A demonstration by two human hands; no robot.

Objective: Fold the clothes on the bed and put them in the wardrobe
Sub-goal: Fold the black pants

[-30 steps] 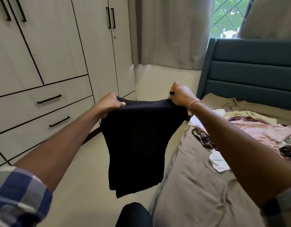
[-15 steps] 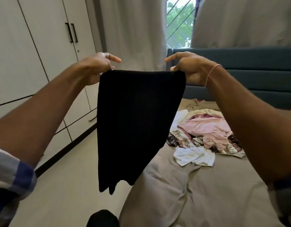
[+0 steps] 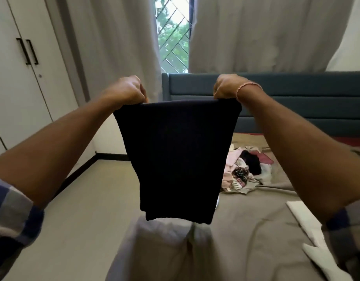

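A: Where is the black garment?

B: In the air, in front of the person, above the near left corner of the bed. Its top edge is pulled level between 2 hands. Its bottom hem hangs free, just over the brown cover.

A: How is it held?

B: The left hand is clenched round the top left corner, with its fingers curled into the cloth. The right hand grasps the top right corner the same way. Both arms reach forward, and the checked sleeves are pushed back from the forearms.

A: What room is there at the edges?

B: To the left of the garment, a strip of pale floor runs between the bed's left edge and the wardrobe, back to a wall with a black skirting board. The 2 wardrobe doors in view are closed, with their black handles side by side. To the right of the hem, the wrinkled cover stretches towards the blue headboard.

A: And what lies around it?

B: A pile of clothes sits further up the bed, and the garment's right edge hides part of it. A white cloth lies on the cover, below the right forearm. Behind the hands, 2 grey curtains hang parted, and a window with a diagonal grille shows between them. The right wrist wears a thin bracelet.
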